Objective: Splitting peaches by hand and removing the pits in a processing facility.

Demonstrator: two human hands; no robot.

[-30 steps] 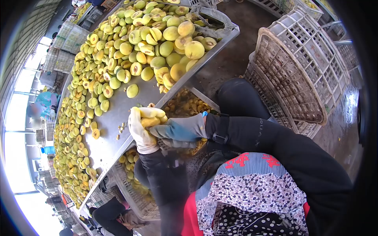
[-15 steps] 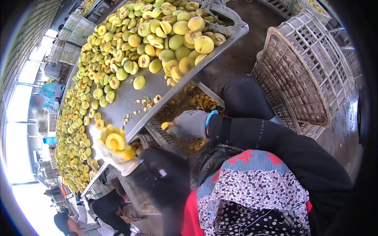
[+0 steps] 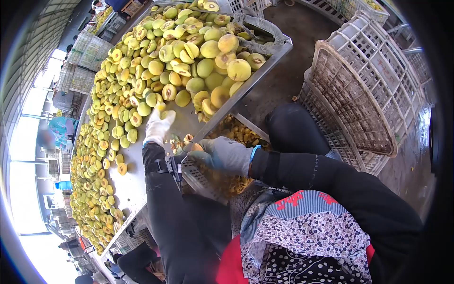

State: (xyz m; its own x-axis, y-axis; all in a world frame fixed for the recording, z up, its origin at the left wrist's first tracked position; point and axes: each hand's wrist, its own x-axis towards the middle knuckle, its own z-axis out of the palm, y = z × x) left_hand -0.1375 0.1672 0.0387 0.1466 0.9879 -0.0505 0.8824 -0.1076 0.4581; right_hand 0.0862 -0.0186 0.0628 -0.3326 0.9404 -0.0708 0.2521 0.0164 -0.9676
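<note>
My left hand (image 3: 160, 127), in a white glove, is over the metal table (image 3: 182, 118) with its fingers closed round a small yellow-green fruit (image 3: 161, 108). Halved and whole fruits (image 3: 156, 66) cover much of the tabletop around it. My right hand (image 3: 227, 154), in a grey glove, is closed just past the table's edge, above a crate (image 3: 198, 179) with yellow fruit pieces (image 3: 236, 132). Something orange and blurred shows at its fingertips; I cannot make out what it is. Small pits and scraps (image 3: 178, 143) lie on the table near both hands.
Large white plastic crates (image 3: 354, 90) stand at the right, by my knee (image 3: 295, 125). The table's metal edge (image 3: 241, 90) runs diagonally in front of me. A person in a teal top (image 3: 61, 132) is at the far left; another person's dark-clothed leg (image 3: 137, 262) shows at the lower left.
My left hand has moved up and right; the fruit halves it held are gone, and it now grips one fruit. My right hand stays near the table's edge, slightly lower.
</note>
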